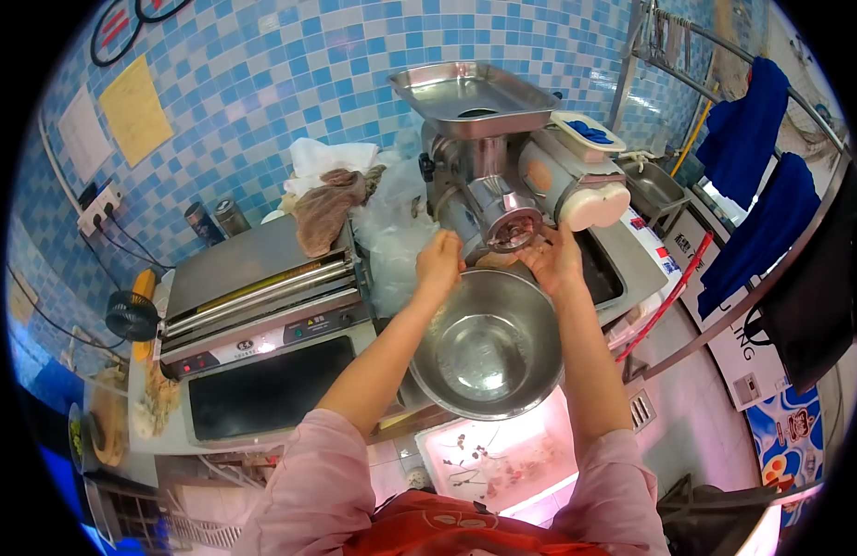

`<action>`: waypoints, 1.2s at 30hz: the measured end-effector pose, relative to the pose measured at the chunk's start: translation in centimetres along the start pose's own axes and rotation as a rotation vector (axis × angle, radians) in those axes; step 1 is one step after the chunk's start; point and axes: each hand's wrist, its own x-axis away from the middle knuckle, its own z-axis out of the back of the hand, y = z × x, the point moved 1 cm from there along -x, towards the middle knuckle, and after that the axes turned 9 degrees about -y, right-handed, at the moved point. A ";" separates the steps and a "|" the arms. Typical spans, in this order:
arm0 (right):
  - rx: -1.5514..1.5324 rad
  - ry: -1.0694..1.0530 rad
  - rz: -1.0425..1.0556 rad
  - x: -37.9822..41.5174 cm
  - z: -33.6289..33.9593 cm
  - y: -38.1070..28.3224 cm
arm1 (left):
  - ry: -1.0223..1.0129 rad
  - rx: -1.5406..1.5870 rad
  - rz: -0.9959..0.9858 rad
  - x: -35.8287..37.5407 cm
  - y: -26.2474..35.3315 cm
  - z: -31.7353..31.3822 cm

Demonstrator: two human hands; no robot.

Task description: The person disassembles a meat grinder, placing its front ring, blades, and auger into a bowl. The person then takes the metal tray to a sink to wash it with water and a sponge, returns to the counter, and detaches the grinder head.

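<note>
A steel meat grinder (488, 176) with a tray (475, 88) on top stands in front of me. Bits of meat show in its round outlet (514, 232). Beside the grinder's left side, my left hand (440, 262) is closed with its fingers curled; whatever it may hold is hidden. My right hand (556, 259) is open, palm turned up, just below and right of the outlet, fingers close to its rim. Below both hands sits a wide steel bowl (438, 357), shiny inside, its far rim under the outlet. A crumpled clear plastic bag (391, 232) lies left of the grinder.
On the left is a film wrapping machine (257, 343) with a dark plate and a small black fan (132, 316). Cloths (326, 204) are heaped behind it. A white tray (433, 445) with scraps is below the bowl. Blue towels (748, 120) hang from a rail at right, near a sink (655, 185).
</note>
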 end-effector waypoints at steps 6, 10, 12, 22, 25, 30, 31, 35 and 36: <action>-0.066 -0.088 -0.191 1.1 -2.1 0.2 | 0.420 -0.669 -0.570 0.1 5.7 -1.2; 0.099 -0.023 -0.112 1.3 -2.7 -0.6 | 0.269 -0.839 -0.859 -1.3 9.4 -1.9; 0.168 0.031 -0.046 1.3 -2.4 -0.7 | 0.206 -0.895 -0.841 -1.6 9.1 -1.9; -0.057 -0.005 -0.173 0.5 -0.9 1.5 | -0.225 0.253 0.230 -0.1 -0.7 -2.0; -0.090 -0.122 -0.162 0.3 -1.4 1.1 | -0.090 0.051 0.135 -0.8 0.0 -1.2; -0.131 -0.322 -0.181 -1.3 1.1 2.3 | 0.177 -0.642 -0.581 -0.8 8.5 -2.7; -0.180 -0.333 -0.274 -2.2 2.0 3.0 | 0.178 -0.894 -0.626 -1.1 9.3 -3.5; -0.095 -0.249 -0.141 -1.8 0.5 2.8 | 0.206 -0.662 -0.693 -0.1 7.0 -2.9; -0.144 -0.102 -0.079 -4.6 3.5 3.9 | 0.054 -0.412 -0.547 -2.4 2.2 -2.3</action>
